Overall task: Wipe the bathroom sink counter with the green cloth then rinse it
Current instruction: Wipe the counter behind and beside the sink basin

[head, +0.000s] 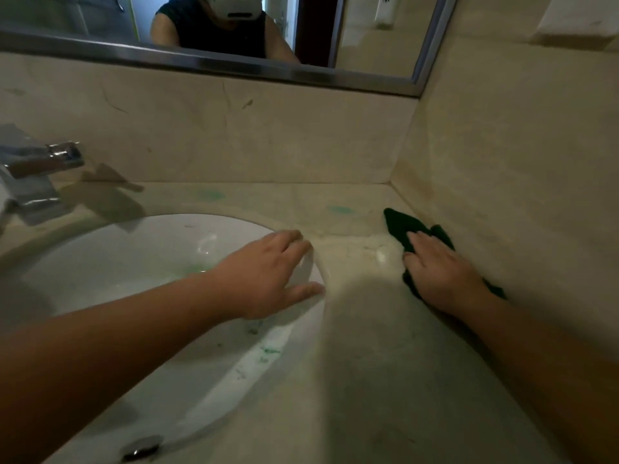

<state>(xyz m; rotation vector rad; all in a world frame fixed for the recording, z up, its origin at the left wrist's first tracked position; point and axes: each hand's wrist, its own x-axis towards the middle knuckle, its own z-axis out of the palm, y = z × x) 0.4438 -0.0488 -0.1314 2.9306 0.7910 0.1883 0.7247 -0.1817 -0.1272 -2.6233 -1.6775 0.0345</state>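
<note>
Now right hand (pixel 442 272) on cloth (pixel 398 226)

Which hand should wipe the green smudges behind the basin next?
The right hand: it presses the green cloth, close to the smudges. The left hand rests on the basin rim, holding nothing.

One wide-angle camera on the person's head looks forward and steeply down, close over the counter (pixel 368 363), with the sink (pixel 134 259) filling the lower left of the frame. The mirror (pixel 368 35) crosses the top edge, tilted.
</note>
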